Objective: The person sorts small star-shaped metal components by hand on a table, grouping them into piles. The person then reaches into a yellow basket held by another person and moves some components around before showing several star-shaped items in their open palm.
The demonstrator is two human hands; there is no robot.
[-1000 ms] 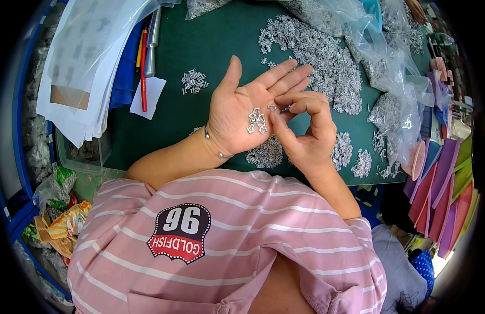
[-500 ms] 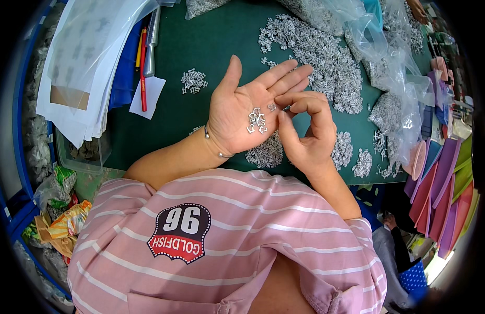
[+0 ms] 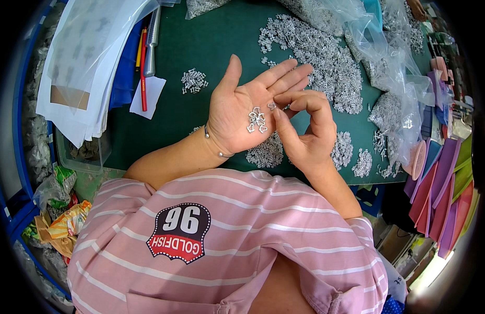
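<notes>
Silver charms (image 3: 257, 120) on flat left palm (image 3: 237, 112); right fingertips (image 3: 277, 106) seemingly pinching one.

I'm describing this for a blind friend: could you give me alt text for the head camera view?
A person's open left hand holds a few small silver metal charms in its palm, while the right hand pinches at them with thumb and forefinger. Below lies a green mat strewn with heaps of charms, with clear plastic bags to the right and stacked papers to the left.
</notes>
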